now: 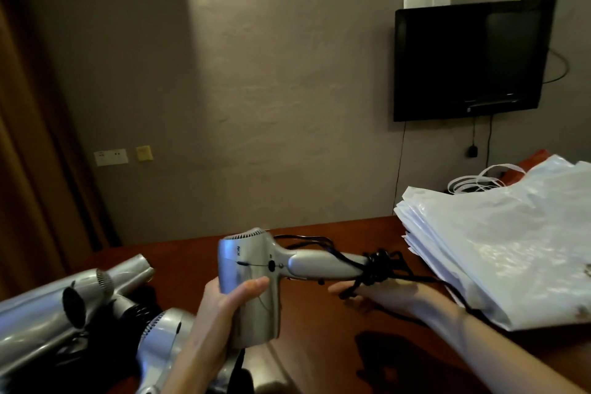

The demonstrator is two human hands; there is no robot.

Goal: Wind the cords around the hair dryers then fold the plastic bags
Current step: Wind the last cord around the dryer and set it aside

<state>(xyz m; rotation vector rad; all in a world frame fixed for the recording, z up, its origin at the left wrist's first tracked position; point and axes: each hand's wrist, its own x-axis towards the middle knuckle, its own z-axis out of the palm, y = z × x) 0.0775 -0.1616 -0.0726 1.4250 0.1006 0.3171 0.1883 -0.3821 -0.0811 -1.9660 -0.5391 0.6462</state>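
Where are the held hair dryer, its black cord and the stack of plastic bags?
held hair dryer (246,269): head view, on its silver barrel.
black cord (379,267): head view, on the bundle wound round the handle's end.
stack of plastic bags (511,243): head view, on the top white bag.
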